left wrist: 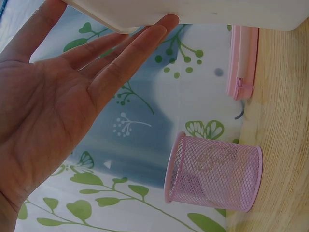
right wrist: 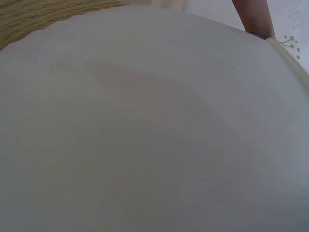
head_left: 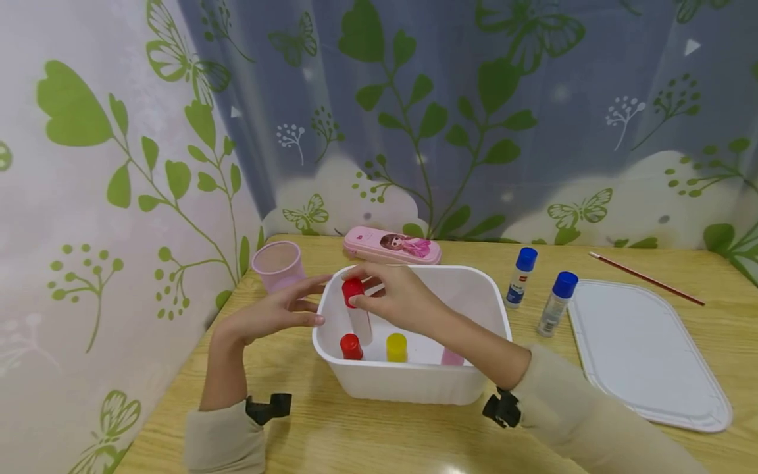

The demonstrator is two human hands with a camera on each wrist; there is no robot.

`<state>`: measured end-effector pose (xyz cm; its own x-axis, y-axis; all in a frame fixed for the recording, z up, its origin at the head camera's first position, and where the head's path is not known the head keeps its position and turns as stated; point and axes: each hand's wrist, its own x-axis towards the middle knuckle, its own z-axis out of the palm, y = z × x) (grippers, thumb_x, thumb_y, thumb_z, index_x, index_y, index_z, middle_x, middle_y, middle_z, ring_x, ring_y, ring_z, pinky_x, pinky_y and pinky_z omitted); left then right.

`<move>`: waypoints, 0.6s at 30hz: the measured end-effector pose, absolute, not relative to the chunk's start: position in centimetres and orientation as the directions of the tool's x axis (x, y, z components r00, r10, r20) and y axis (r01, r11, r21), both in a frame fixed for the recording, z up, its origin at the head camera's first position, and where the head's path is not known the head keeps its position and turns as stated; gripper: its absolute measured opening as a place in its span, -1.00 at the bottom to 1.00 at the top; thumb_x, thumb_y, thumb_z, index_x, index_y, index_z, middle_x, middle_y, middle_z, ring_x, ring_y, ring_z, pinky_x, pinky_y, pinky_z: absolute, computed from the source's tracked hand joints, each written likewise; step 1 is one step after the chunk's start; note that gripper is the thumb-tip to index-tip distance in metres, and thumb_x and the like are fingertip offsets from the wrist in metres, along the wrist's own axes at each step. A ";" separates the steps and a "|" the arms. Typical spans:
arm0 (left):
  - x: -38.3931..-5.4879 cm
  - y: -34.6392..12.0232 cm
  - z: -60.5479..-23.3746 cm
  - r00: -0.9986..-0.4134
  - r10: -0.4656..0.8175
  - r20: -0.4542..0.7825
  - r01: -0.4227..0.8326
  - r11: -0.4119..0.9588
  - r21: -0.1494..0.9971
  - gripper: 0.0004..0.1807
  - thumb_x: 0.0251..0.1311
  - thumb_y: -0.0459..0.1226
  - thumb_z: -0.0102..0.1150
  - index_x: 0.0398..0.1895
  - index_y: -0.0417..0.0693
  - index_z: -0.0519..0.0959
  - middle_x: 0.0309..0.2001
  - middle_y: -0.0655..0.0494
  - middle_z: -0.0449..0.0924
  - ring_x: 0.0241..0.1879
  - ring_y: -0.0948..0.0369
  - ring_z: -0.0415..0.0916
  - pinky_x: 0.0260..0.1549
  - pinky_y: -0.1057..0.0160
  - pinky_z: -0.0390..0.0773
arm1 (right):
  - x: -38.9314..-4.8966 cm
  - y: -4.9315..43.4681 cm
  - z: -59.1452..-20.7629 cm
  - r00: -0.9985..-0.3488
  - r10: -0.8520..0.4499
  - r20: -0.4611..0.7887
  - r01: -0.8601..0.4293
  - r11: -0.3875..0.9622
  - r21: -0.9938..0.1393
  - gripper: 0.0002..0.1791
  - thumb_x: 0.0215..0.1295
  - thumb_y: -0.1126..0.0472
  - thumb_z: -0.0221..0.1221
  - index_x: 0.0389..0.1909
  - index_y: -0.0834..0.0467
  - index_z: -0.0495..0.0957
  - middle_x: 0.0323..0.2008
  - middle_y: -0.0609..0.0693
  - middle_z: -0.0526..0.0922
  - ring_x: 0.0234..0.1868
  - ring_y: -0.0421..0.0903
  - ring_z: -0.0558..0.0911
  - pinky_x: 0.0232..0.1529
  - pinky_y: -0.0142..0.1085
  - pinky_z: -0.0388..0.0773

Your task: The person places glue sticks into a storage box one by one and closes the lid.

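A white plastic basin stands on the table in the head view. Inside its left end my right hand pinches the red cap of a clear tube, held upright. Below it in the basin are another red-capped tube, a yellow-capped one and a pink item, partly hidden by the near wall. My left hand has its fingers extended, fingertips at the basin's left rim. In the left wrist view this hand shows its palm, fingertips against the basin wall. The basin's wall fills the right wrist view.
Behind the basin lie a pink pencil case and, further left, a pink mesh pen cup. Two blue-capped glue bottles stand to the right, beside a white tray and a red pencil. Patterned curtains border the table.
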<state>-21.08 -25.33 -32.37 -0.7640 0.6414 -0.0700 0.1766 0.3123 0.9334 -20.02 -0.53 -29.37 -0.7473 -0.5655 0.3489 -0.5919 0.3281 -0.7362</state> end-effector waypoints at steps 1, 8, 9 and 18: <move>-21.1 -25.3 -32.4 -0.763 0.643 -0.070 0.178 0.312 0.933 -0.22 0.21 -0.26 0.16 0.43 0.02 0.00 0.34 -0.05 0.06 0.17 -0.03 0.28 0.00 0.02 0.40 | -20.1 -0.5 -29.5 -0.752 -0.569 0.332 -0.584 0.342 -0.736 -0.70 0.14 0.34 0.24 -0.07 0.25 0.56 -0.06 0.01 0.57 -0.15 -0.11 0.59 -0.13 -0.31 0.52; -21.2 -25.3 -32.4 -0.754 0.653 -0.064 0.190 0.311 0.931 -0.24 0.23 -0.28 0.13 0.43 -0.02 -0.01 0.34 -0.11 0.05 0.17 -0.06 0.27 0.00 0.03 0.40 | -20.4 -0.7 -30.6 -0.768 -0.588 0.254 -0.540 0.381 -0.750 -0.67 0.12 0.34 0.27 -0.06 0.22 0.54 -0.13 0.01 0.60 -0.17 -0.09 0.60 -0.13 -0.31 0.52; -21.1 -25.3 -32.4 -0.756 0.651 -0.067 0.185 0.311 0.932 -0.24 0.23 -0.28 0.13 0.43 -0.01 -0.01 0.34 -0.10 0.05 0.17 -0.05 0.27 0.00 0.03 0.40 | -20.4 -0.8 -30.8 -0.768 -0.591 0.245 -0.534 0.381 -0.755 -0.68 0.11 0.34 0.27 -0.07 0.23 0.55 -0.15 0.00 0.60 -0.17 -0.09 0.61 -0.13 -0.31 0.51; -21.0 -25.3 -32.3 -0.760 0.646 -0.076 0.162 0.301 0.940 -0.22 0.21 -0.28 0.16 0.43 -0.01 -0.01 0.34 -0.07 0.05 0.17 -0.04 0.27 0.00 0.04 0.40 | -20.4 -1.0 -31.4 -0.761 -0.620 0.190 -0.524 0.414 -0.744 -0.72 0.08 0.35 0.29 -0.15 0.22 0.55 -0.23 -0.02 0.61 -0.15 -0.08 0.60 -0.09 -0.37 0.48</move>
